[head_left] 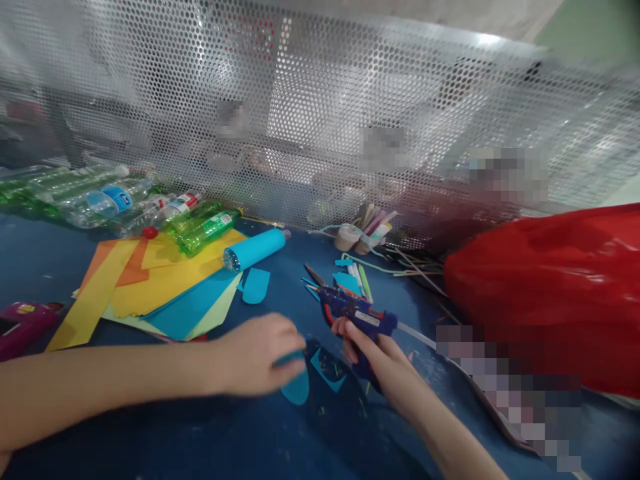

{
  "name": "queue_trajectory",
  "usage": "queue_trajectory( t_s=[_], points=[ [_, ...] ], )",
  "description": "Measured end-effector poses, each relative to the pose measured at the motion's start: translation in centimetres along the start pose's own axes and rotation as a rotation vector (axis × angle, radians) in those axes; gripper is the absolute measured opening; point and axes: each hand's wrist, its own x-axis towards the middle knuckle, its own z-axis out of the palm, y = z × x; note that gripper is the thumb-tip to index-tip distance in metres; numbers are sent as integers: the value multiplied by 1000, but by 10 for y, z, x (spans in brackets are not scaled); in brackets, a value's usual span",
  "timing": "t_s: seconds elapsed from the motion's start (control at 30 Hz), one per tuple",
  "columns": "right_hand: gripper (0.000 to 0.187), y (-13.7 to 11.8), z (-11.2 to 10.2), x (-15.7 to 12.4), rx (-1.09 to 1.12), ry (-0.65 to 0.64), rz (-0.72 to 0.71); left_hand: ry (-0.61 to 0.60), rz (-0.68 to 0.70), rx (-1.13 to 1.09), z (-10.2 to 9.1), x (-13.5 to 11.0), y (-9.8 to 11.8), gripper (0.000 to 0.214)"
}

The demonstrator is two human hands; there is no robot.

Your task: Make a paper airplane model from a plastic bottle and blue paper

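My right hand (pixel 383 360) grips a blue glue gun (pixel 356 312) by its handle, nozzle pointing left over the blue table (pixel 210 433). My left hand (pixel 257 353) is closed on a blue paper cut-out (pixel 296 383) that rests on the table just left of the gun. A small blue paper scrap (pixel 327 370) lies between the two hands. Farther back lie a blue paper-wrapped bottle (pixel 254 249) and another rounded blue paper piece (pixel 255 285).
Sheets of yellow, orange and blue paper (pixel 150 283) spread at the left, with several plastic bottles (pixel 115 200) behind them. A red plastic bag (pixel 545 293) fills the right. Tape rolls and markers (pixel 367 230) stand near a perforated metal screen (pixel 320 113). A purple object (pixel 23 323) sits at far left.
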Motion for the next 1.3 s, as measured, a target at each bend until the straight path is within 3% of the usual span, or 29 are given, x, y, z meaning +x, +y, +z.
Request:
queue_trajectory(
  t_s=[0.1, 0.2, 0.43, 0.83, 1.3],
  points=[
    [41, -5, -5, -8, -192, -63, 121, -174, -2, 121, 14, -25, 25, 62],
    [40, -11, -4, -15, -335, -192, 200, -239, -27, 169, 25, -31, 35, 70],
    [32, -24, 12, -18, -385, -201, -22, -222, -47, 252, 33, -23, 36, 75],
    [34, -23, 27, -11, -479, -252, -57, -166, -27, 228, 33, -27, 35, 69],
    [39, -22, 24, -9, -629, -272, -39, -168, -76, 171, 38, -27, 33, 68]
  ],
)
